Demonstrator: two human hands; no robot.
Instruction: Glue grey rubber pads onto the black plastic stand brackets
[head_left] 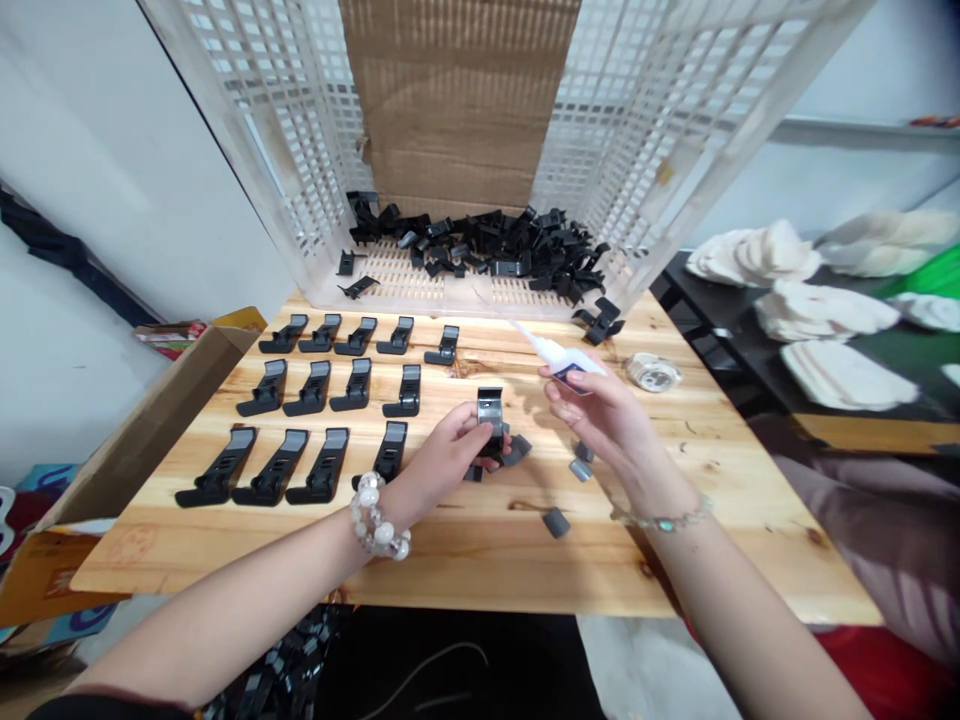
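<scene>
In my left hand is a black plastic clip, held upright between thumb and fingers above the wooden table. My right hand grips a small white glue bottle with a dark label; its long thin nozzle points up and to the left, apart from the clip. Small dark grey pads lie near my hands, among them one pad closer to the front and another pad below my right hand. Left of my left hand, several black clips stand in rows, partly hidden by my wrist at the front.
A white plastic crate lies on its side at the back, holding a heap of black clips and cardboard. A roll of clear tape sits at the right. White stacked pieces rest on a dark table beyond.
</scene>
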